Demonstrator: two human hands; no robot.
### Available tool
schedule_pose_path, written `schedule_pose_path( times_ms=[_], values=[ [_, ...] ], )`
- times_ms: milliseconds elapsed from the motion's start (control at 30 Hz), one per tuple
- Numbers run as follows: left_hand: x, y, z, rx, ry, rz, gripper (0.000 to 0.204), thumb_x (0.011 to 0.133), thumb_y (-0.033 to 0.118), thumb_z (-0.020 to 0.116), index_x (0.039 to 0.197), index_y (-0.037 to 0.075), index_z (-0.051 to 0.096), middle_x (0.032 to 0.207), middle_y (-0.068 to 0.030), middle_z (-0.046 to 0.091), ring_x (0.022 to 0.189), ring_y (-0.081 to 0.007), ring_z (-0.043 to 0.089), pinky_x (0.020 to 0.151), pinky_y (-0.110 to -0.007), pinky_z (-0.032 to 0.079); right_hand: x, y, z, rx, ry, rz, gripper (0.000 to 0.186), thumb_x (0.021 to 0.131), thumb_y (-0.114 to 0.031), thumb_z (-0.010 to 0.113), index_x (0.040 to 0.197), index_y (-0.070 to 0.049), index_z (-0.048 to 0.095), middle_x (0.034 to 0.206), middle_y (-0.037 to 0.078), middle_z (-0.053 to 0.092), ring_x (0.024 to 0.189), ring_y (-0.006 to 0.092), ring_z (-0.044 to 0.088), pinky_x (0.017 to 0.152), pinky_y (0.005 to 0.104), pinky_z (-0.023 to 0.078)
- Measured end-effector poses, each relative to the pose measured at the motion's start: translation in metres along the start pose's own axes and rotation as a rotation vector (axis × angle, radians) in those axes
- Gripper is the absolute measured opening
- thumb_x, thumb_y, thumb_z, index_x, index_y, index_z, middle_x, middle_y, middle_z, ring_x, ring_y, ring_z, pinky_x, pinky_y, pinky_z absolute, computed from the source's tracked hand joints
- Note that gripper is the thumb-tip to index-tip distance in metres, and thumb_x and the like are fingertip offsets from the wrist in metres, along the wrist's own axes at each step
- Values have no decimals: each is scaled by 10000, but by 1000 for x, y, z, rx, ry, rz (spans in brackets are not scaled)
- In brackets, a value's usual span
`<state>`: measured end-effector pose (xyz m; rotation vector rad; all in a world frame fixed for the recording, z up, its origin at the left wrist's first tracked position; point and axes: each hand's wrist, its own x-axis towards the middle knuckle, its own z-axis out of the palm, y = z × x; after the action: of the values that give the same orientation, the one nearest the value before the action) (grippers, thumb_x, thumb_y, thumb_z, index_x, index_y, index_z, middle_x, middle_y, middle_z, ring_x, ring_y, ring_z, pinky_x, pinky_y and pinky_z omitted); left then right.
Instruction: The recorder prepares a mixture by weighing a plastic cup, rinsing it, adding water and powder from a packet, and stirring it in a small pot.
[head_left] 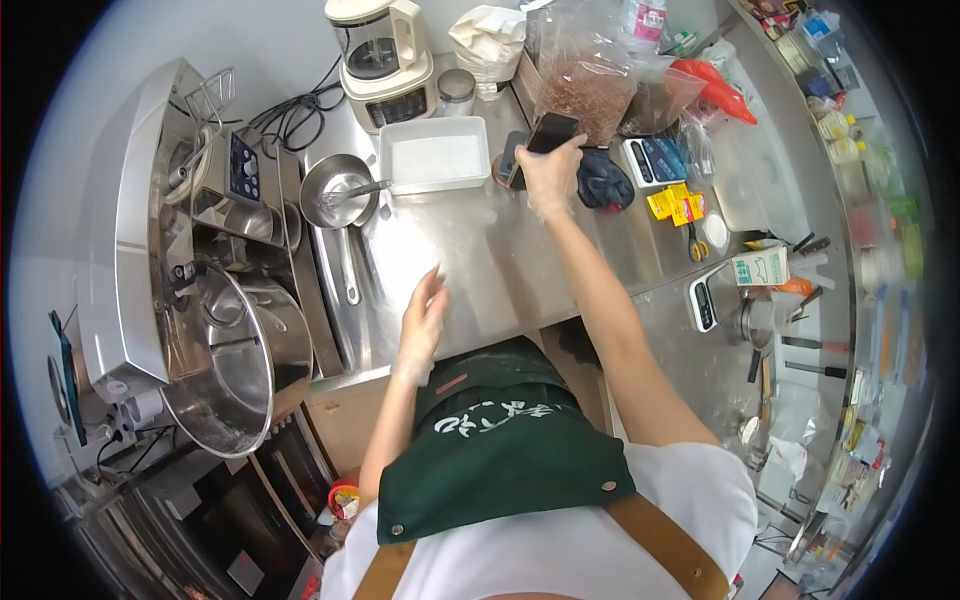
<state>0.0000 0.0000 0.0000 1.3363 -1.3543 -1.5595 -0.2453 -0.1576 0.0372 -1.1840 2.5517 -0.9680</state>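
Note:
My right hand (pixel 551 178), in a thin see-through glove, reaches to the back of the steel worktop and grips a dark smartphone (pixel 553 132), which is tilted up. Just left of it is another flat dark item (pixel 511 160), partly hidden by the hand and phone. My left hand (pixel 424 318), gloved the same way, hovers near the worktop's front edge with its fingers stretched out and nothing in it. A white rectangular tub (pixel 433 180) stands left of the phone. Beside the tub is a steel saucepan (pixel 340 181) with a whisk (pixel 355 191) lying in it.
A cream blender (pixel 385 80) and a lidded jar (pixel 456 92) stand behind the tub. A large bag of brown granules (pixel 590 90), a dark bundle (pixel 603 180), a scale (pixel 655 160) and scissors (pixel 697 243) are to the right. A mixer bowl (pixel 240 370) stands at left.

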Motion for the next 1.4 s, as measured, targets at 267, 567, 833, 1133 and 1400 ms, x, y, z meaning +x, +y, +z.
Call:
schedule_pose_path(
  times_ms=[267, 567, 833, 1133, 1400],
  values=[
    [-90, -61, -62, -155, 286, -272, 452, 939, 260, 488, 1316, 21, 417, 1202, -148, 538, 1116, -188, 505, 942, -294, 389, 27, -14, 76, -369, 139, 3, 1087, 624, -427, 754, 1326, 164, 171, 1055, 176, 490, 980, 277, 521, 753, 346, 516],
    [16, 4, -78, 795, 766, 161, 415, 839, 165, 585, 1201, -12, 489, 1052, -191, 520, 992, -344, 514, 874, -412, 411, 9, 16, 63, -353, 277, -162, 920, 712, -439, 711, 1324, 83, 264, 1159, 193, 467, 1037, 323, 491, 863, 408, 419],
    [89, -34, -122, 857, 600, -322, 441, 842, 373, 542, 1116, 27, 555, 911, -271, 625, 906, -416, 599, 797, -475, 466, -107, 92, 48, 79, -158, -91, 226, 838, -255, 580, 953, -62, 606, 733, 161, 623, 689, 362, 602, 618, 449, 455],
    [5, -54, -100, 800, 521, -31, 405, 870, 205, 565, 1170, -63, 515, 973, -233, 630, 860, -310, 619, 775, -374, 455, -91, 314, -103, -213, 330, 421, 266, 810, -321, 587, 903, -76, 633, 813, 183, 645, 783, 382, 614, 691, 453, 479],
    [-23, -71, -51, 686, 473, -95, 398, 868, 156, 569, 1181, -80, 500, 931, -175, 636, 765, -210, 566, 722, -324, 451, -22, 518, -204, -136, 857, 744, 486, 733, -357, 724, 914, 80, 608, 828, 174, 650, 745, 278, 635, 715, 390, 479]
  ],
)
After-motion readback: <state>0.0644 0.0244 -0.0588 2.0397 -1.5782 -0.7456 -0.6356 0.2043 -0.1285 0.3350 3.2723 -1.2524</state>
